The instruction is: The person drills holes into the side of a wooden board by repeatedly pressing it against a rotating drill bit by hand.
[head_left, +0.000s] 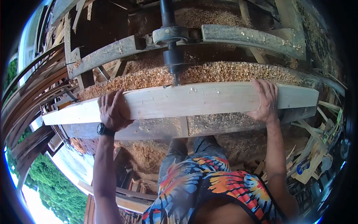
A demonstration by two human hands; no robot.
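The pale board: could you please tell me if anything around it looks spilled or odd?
Wood shavings lie heaped along the far side of the pale board, with loose chips on its top, looking like uncleared spill. The board shows no obvious damage.

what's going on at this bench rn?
A person has both bare hands on a long pale board: left hand toward one end, right hand toward the other, fingers spread across it. A dark vertical spindle with a bit hangs at the board's far edge, between the hands. I can't tell if the bit is touching or spinning. Wood shavings are heaped along that far side, with a few bits on the board.
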